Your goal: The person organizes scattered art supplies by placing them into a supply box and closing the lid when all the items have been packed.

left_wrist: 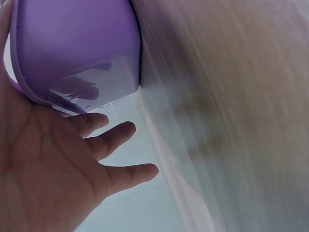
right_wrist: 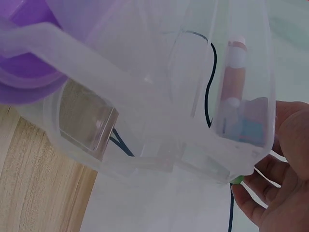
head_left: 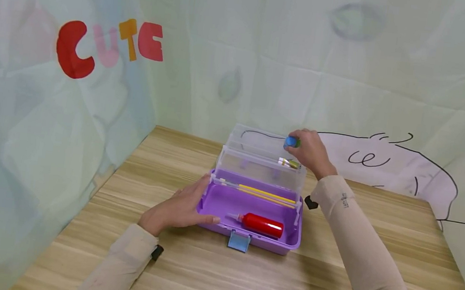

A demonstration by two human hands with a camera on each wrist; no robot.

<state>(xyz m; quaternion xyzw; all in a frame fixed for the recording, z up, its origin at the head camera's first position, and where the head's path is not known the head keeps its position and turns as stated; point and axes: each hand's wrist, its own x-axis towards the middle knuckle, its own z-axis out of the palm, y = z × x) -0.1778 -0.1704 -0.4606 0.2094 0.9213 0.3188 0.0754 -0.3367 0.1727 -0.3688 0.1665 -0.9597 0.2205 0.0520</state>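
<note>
A purple box (head_left: 247, 245) stands on the table with its clear tiered trays (head_left: 262, 167) folded up and back. My left hand (head_left: 184, 204) rests against the box's left side, thumb over the front rim; in the left wrist view its fingers (left_wrist: 128, 177) are spread and straight. Over the top tray, my right hand (head_left: 311, 151) pinches a small blue and green thing (head_left: 290, 142); its kind is unclear. In the right wrist view, clear plastic partly covers the blue part (right_wrist: 251, 128). A red bottle (head_left: 263, 225) with a pointed nozzle lies in the box.
Yellow-handled sticks (head_left: 267, 195), perhaps brushes, lie in the lower tray. Gold-and-white tubes (head_left: 289, 163) lie in a higher tray. A blue latch (head_left: 239, 241) hangs at the box's front. Printed cloth (head_left: 241, 69) hangs behind and left of the wooden table (head_left: 200, 275).
</note>
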